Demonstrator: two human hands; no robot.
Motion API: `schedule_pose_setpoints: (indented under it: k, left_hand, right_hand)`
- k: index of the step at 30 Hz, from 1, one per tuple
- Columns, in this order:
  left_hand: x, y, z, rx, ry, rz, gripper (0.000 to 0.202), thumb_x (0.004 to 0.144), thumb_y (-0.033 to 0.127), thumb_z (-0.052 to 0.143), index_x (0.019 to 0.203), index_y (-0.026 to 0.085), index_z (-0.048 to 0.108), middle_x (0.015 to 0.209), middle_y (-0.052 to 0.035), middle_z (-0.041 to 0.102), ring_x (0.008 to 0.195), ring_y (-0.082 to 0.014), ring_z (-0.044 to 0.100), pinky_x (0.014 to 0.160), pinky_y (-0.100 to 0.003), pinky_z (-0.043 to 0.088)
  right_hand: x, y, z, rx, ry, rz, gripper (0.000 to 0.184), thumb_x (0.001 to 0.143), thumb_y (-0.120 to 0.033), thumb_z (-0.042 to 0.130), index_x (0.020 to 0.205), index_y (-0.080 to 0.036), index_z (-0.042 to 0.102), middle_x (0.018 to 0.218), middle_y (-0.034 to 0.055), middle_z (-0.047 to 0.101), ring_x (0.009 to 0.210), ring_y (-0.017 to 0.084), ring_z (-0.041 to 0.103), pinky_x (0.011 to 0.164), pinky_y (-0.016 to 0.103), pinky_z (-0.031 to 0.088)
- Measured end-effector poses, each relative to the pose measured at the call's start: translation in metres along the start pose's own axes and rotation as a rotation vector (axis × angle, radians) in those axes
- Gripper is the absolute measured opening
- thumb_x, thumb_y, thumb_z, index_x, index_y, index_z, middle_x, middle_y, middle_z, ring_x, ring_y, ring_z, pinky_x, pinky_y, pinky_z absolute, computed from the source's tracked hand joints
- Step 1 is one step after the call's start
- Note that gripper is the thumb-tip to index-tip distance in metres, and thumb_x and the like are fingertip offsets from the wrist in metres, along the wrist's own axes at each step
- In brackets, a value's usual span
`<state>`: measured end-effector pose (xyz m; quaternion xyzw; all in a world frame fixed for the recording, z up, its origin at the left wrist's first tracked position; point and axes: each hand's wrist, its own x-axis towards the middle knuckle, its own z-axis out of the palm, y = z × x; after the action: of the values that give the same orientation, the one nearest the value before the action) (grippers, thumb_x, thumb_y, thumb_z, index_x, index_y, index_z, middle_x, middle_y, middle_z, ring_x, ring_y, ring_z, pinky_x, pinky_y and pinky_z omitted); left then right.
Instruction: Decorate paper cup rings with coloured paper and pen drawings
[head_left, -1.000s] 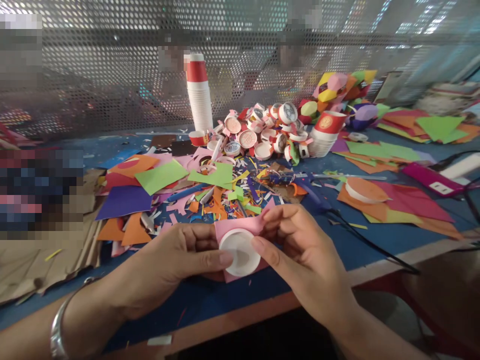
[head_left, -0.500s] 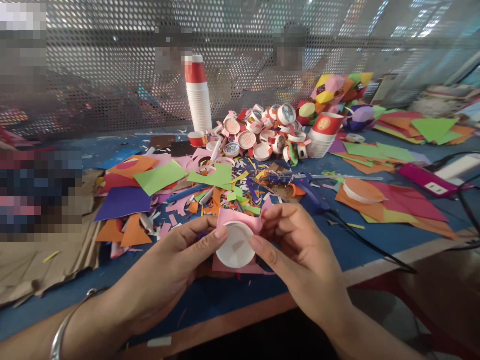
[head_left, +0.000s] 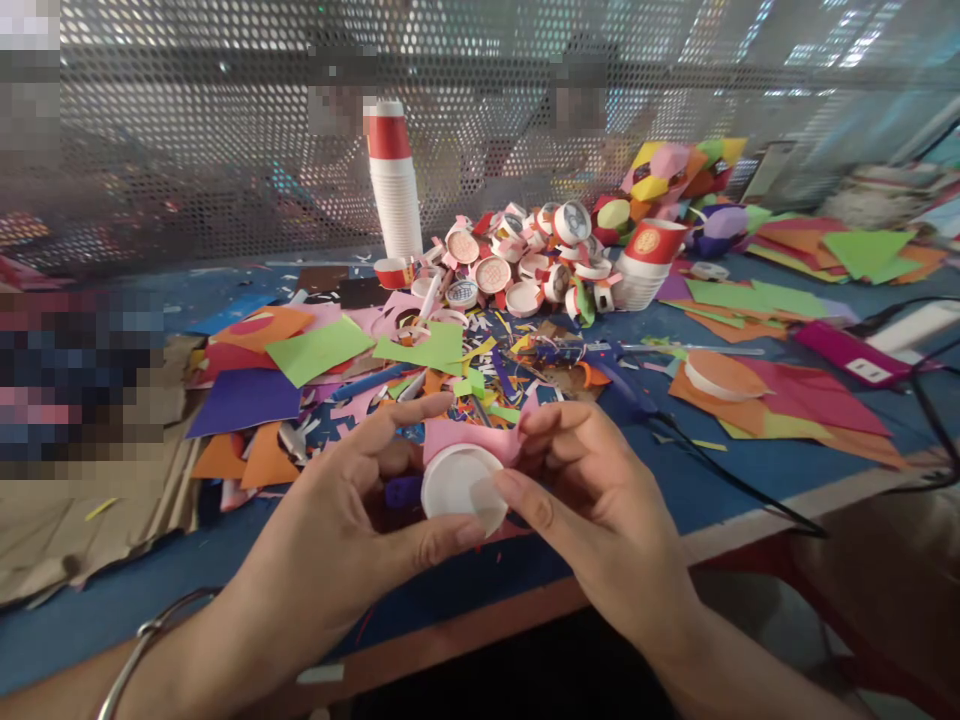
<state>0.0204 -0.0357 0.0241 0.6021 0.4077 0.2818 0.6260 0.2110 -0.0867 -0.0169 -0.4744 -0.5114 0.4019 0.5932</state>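
The bracelet is on the left wrist. The right hand pinches a shallow white disc and pink paper between thumb and fingers, above the near table edge. The left hand is spread wide, its thumb against the disc's lower rim; whether its other fingers grip cannot be told.

Beyond the hands, paper scraps crowd the table. A blue glue gun lies among them to the right, its cord trailing toward the near edge. Coloured sheets flank the scraps on both sides. Farther back, a pile of cut cup bases sits between a tall cup stack and a shorter one. A perforated screen closes off the rear.

Hidden or unclear: the pink paper's lower part — covered by the disc; a purple item — partly behind the left hand; the left-side area — pixelated; shapes behind the screen — indistinct.
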Motion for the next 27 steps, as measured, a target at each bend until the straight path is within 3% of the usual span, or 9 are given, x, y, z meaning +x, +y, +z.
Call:
schedule_pose_setpoints:
  k: [4, 7, 12, 16, 19, 22, 27]
  left_hand:
    - [-0.003, -0.006, 0.001, 0.005, -0.004, 0.064, 0.096, 0.072, 0.017, 0.09, 0.148, 0.038, 0.036, 0.107, 0.0014, 0.079, 0.091, -0.0211, 0.077, 0.079, -0.026, 0.063]
    - [-0.006, -0.009, 0.001, 0.037, 0.009, 0.164, 0.081, 0.075, 0.011, 0.087, 0.138, 0.045, 0.049, 0.109, 0.0061, 0.077, 0.095, -0.018, 0.075, 0.084, -0.025, 0.062]
    - [-0.006, -0.005, -0.002, 0.197, -0.013, 0.191, 0.043, 0.082, 0.019, 0.082, 0.118, 0.038, 0.07, 0.126, 0.0032, 0.072, 0.109, -0.0198, 0.072, 0.091, -0.025, 0.061]
    - [-0.001, -0.005, -0.006, 0.213, 0.006, 0.146, 0.039, 0.081, 0.025, 0.084, 0.116, 0.034, 0.071, 0.123, 0.0012, 0.074, 0.105, -0.0216, 0.073, 0.091, -0.028, 0.062]
    - [0.003, -0.006, -0.008, 0.178, 0.047, 0.122, 0.04, 0.076, 0.028, 0.089, 0.112, 0.032, 0.071, 0.109, 0.0009, 0.077, 0.097, -0.0215, 0.075, 0.085, -0.028, 0.064]
    - [0.006, -0.004, -0.009, 0.167, 0.094, 0.118, 0.043, 0.073, 0.033, 0.091, 0.11, 0.031, 0.07, 0.105, -0.0001, 0.077, 0.093, -0.0212, 0.075, 0.082, -0.027, 0.064]
    - [0.009, -0.002, -0.015, 0.267, 0.142, 0.115, 0.045, 0.074, 0.037, 0.09, 0.113, 0.032, 0.069, 0.107, -0.0004, 0.076, 0.092, -0.0193, 0.074, 0.079, -0.023, 0.063]
  right_hand:
    - [0.001, 0.0, 0.0, 0.003, 0.005, 0.01, 0.026, 0.089, -0.03, 0.077, 0.105, -0.026, 0.056, 0.083, -0.0031, 0.068, 0.069, 0.012, 0.067, 0.061, 0.024, 0.057]
    - [0.001, 0.0, -0.001, 0.005, 0.001, 0.009, 0.027, 0.089, -0.03, 0.077, 0.106, -0.026, 0.057, 0.084, -0.0032, 0.068, 0.071, 0.012, 0.067, 0.064, 0.024, 0.057]
    - [0.002, -0.001, -0.002, 0.048, -0.023, 0.002, 0.026, 0.09, -0.027, 0.077, 0.106, -0.025, 0.056, 0.087, -0.0031, 0.068, 0.074, 0.011, 0.068, 0.067, 0.023, 0.059]
    - [0.001, 0.0, -0.008, 0.022, -0.028, -0.032, 0.026, 0.09, -0.026, 0.076, 0.107, -0.025, 0.057, 0.095, -0.0008, 0.07, 0.083, 0.012, 0.07, 0.074, 0.023, 0.061]
    - [0.001, -0.001, -0.024, -0.112, -0.014, -0.037, 0.021, 0.093, -0.028, 0.073, 0.108, -0.025, 0.059, 0.095, -0.0005, 0.073, 0.084, 0.012, 0.071, 0.076, 0.023, 0.06]
    - [0.007, -0.005, -0.051, -0.383, 0.029, -0.064, 0.01, 0.095, -0.033, 0.07, 0.097, -0.025, 0.065, 0.087, -0.0006, 0.072, 0.076, 0.013, 0.069, 0.07, 0.024, 0.057]
    - [0.031, -0.003, -0.103, -0.853, 0.228, -0.17, 0.016, 0.092, -0.039, 0.07, 0.095, -0.024, 0.067, 0.09, 0.0042, 0.073, 0.079, 0.021, 0.071, 0.078, 0.038, 0.058]
